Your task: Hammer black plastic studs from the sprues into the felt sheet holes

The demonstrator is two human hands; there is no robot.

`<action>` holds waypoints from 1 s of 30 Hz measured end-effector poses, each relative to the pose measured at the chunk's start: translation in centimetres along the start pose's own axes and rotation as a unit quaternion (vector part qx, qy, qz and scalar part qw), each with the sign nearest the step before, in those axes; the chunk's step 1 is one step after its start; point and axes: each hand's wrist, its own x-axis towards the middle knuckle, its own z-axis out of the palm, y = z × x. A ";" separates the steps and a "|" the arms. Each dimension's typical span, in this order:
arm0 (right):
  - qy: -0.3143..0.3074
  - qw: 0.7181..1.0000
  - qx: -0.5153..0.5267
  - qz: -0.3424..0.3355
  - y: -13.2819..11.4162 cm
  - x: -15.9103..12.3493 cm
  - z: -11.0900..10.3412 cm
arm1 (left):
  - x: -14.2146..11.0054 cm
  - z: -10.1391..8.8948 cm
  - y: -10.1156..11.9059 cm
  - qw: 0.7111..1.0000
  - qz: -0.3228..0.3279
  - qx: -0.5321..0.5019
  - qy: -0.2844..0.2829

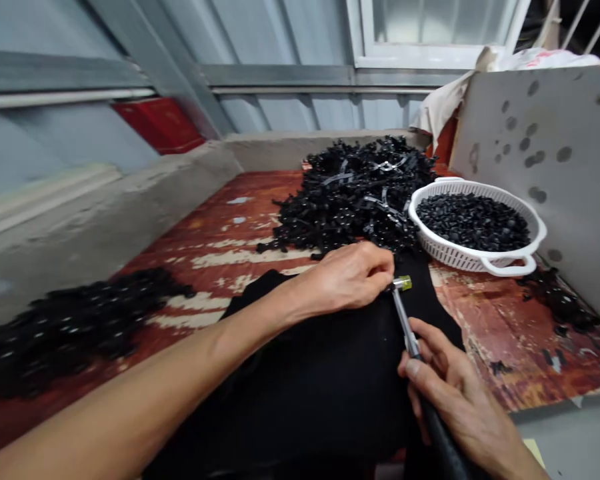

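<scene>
My right hand (pixel 445 380) is wrapped round the black handle of a small hammer (pixel 404 320). The hammer has a silver shaft and a head with a yellow-green end. Just left of that head, my left hand (pixel 355 275) is closed in a pinch, and what its fingers hold is hidden. Both hands are over a black cloth (pixel 330 380) spread at the near side of the table. Right behind my left hand lies a large heap of shiny black plastic parts (pixel 355 193), with a few grey strips among them.
A white basket (pixel 480 257) with small black pieces (pixel 473 220) stands at the right, beside a spotted grey panel (pixel 535 133). More black parts (pixel 85 320) lie at the left on the worn red tabletop (pixel 210 220). Scattered bits (pixel 563 300) lie along the right side.
</scene>
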 end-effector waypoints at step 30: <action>0.053 0.996 -0.060 -0.033 -0.4 -0.7 -0.1 | -9.8 5.0 -3.5 0.989 -0.053 0.108 0.091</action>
